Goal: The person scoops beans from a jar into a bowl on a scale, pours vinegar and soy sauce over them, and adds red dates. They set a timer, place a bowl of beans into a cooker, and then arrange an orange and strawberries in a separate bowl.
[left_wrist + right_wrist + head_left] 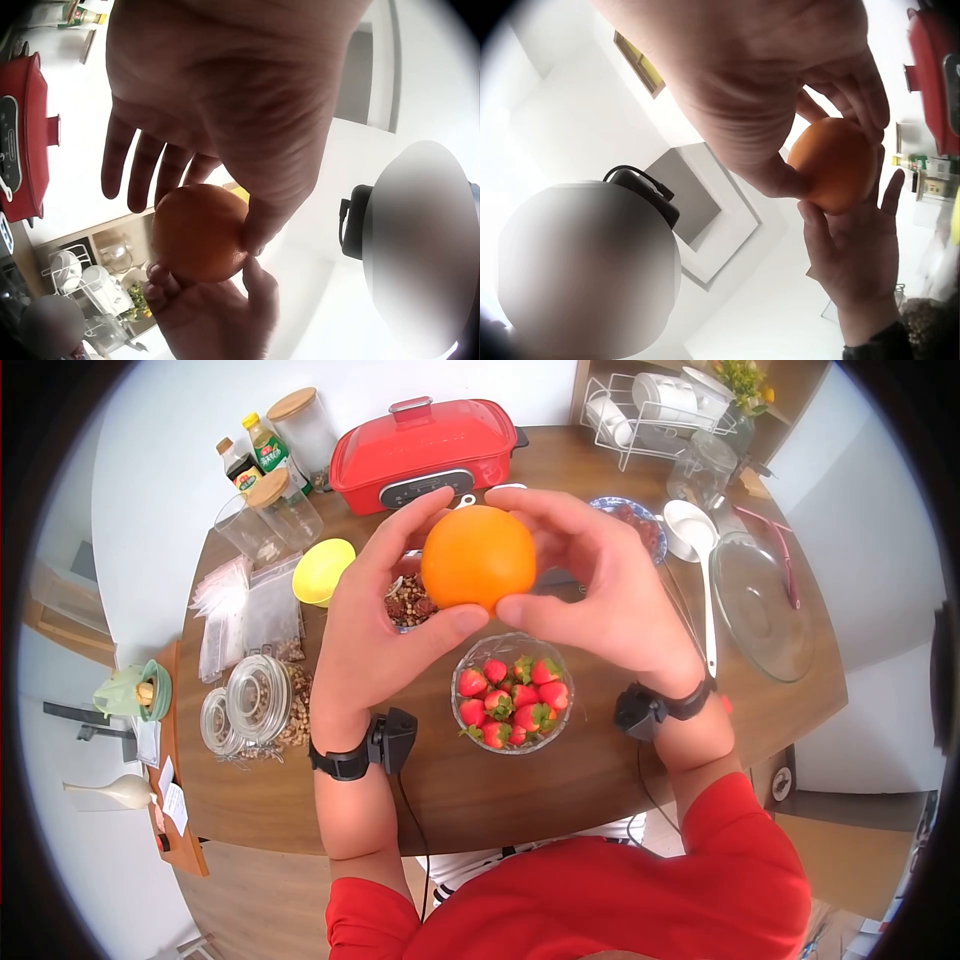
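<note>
A round orange (478, 560) is held up between both hands in the head view, above the table. My left hand (365, 625) grips its left side, with the thumb low on the near face. From the other side my right hand (615, 595) holds it, its thumb near the left thumb at the bottom. The left wrist view shows the orange (199, 234) between curled fingers and thumbs of both hands. Below the hands stands a glass bowl (568, 710) of red strawberries (498, 704). Behind the left hand, a partly hidden bowl contains brown pieces (408, 603).
A red electric cooker (420, 445) stands at the back. On the left are a yellow bowl (323, 572), plastic bags (272, 605), glass jars (258, 698) and sauce bottles (268, 448). To the right lie a white ladle (708, 595) and a glass lid (765, 625), with a dish rack (625, 450) behind.
</note>
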Demonstrator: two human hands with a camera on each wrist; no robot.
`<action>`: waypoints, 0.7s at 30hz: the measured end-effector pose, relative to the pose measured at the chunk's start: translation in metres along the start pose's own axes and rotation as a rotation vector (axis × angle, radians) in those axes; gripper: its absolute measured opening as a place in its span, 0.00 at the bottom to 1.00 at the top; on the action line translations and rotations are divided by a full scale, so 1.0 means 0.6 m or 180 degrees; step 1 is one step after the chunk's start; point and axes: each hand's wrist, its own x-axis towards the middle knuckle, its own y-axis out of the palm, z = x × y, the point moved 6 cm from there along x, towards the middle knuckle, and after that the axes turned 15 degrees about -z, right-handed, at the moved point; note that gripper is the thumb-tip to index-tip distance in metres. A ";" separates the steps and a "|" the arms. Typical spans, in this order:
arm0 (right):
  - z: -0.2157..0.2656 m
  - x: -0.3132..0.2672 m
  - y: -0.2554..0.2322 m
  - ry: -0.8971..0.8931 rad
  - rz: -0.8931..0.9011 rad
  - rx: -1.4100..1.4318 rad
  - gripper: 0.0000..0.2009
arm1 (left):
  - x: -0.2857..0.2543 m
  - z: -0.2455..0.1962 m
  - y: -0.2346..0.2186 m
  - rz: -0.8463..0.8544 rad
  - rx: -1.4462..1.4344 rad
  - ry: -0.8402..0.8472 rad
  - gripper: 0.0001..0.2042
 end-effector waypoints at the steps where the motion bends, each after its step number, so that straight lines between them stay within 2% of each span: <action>1: 0.006 0.001 0.001 -0.0243 -0.0052 -0.0173 0.38 | 0.000 0.000 0.001 0.0018 0.0004 0.0030 0.39; 11: 0.049 -0.009 0.013 -0.1549 -0.0026 -0.1101 0.37 | -0.003 -0.005 0.015 0.0212 0.0449 0.0248 0.37; 15: 0.044 -0.007 0.009 -0.1506 -0.0028 -0.0972 0.37 | -0.001 -0.004 0.015 0.0360 0.0610 0.0280 0.37; 18: 0.040 -0.006 0.007 -0.1388 -0.0022 -0.0803 0.35 | -0.001 -0.007 0.013 0.0095 0.0581 0.0437 0.36; 20: 0.033 -0.003 -0.001 -0.1108 -0.0207 -0.0423 0.28 | -0.002 -0.011 0.010 0.0031 0.0439 0.0372 0.37; 21: 0.033 -0.003 -0.002 -0.1104 -0.0211 -0.0425 0.28 | -0.003 -0.016 0.010 0.0036 0.0436 0.0369 0.37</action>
